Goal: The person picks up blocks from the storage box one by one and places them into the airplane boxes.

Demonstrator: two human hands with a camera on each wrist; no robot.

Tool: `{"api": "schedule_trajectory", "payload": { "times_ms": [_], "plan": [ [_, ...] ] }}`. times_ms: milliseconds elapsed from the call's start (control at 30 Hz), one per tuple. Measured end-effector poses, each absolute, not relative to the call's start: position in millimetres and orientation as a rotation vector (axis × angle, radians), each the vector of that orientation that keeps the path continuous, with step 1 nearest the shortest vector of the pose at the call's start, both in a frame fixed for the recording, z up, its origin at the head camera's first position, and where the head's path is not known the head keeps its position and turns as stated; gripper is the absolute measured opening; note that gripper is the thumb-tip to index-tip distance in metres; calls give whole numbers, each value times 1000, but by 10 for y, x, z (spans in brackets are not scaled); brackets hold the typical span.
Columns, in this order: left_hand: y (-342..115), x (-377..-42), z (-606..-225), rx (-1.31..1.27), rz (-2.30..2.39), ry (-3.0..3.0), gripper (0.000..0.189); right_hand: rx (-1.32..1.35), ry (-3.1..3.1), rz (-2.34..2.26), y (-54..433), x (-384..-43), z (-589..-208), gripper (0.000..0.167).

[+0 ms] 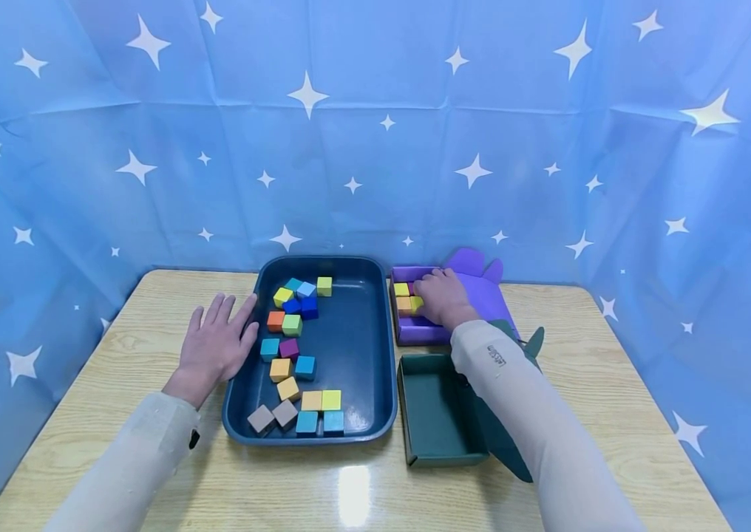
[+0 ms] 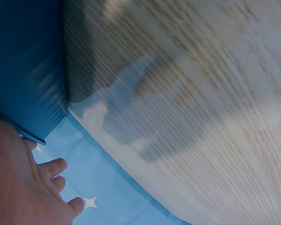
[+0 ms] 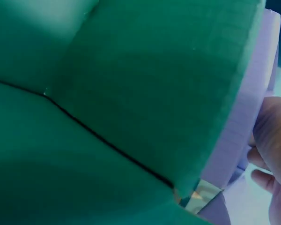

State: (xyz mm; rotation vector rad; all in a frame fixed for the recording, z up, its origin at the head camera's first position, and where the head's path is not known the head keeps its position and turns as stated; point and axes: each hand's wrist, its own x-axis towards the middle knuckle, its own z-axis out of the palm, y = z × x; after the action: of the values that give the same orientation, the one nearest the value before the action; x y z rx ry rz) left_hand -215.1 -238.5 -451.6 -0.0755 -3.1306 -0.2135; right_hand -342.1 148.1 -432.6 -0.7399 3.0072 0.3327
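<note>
My left hand [image 1: 214,345] lies with fingers spread at the left rim of a dark blue tray [image 1: 362,347]. Several coloured cubes [image 1: 281,370] sit in the tray, mostly along its left side and near edge. My right hand [image 1: 443,295] reaches down into a purple box [image 1: 418,335], its fingers beside a small group of cubes [image 1: 403,305] in the left part. There, yellow, orange and a bit of magenta show. In the right wrist view the fingers [image 3: 262,180] dip behind the purple wall; I cannot tell whether they pinch a cube.
A dark green box [image 1: 438,410] stands open in front of the purple one, its lid [image 1: 505,436] folded out to the right beneath my forearm. The purple lid [image 1: 482,295] spreads right. A blue star-patterned cloth [image 1: 349,148] hangs behind the wooden table [image 1: 269,488].
</note>
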Motion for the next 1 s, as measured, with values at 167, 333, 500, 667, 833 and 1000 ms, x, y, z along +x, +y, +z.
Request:
{"api": "schedule_trajectory", "payload": {
  "times_ms": [167,333,500,667,833,1000],
  "plan": [
    [-2378,-2152,-4500,-82,-219,-3133,60,-751,3045,265,1478,-3397,-4215,22],
    [-2388,-2151,-4490,-74,-230,-3138,60,-808,3079,185,1391,-3320,-4004,18],
    [-2393,-2151,-4484,-79,-237,-3133,60,-925,3022,105,1143,-3156,-3858,24],
    [-2385,-2147,-4494,-89,-241,-3125,60,-1094,2910,149,807,-2889,-3835,36],
    [-2384,-2141,-4495,-90,-244,-3126,60,-1255,2752,253,470,-2530,-3861,41],
    [-2381,-2139,-4489,-94,-253,-3127,60,-1390,2574,309,273,-2269,-3965,37]
  ]
}}
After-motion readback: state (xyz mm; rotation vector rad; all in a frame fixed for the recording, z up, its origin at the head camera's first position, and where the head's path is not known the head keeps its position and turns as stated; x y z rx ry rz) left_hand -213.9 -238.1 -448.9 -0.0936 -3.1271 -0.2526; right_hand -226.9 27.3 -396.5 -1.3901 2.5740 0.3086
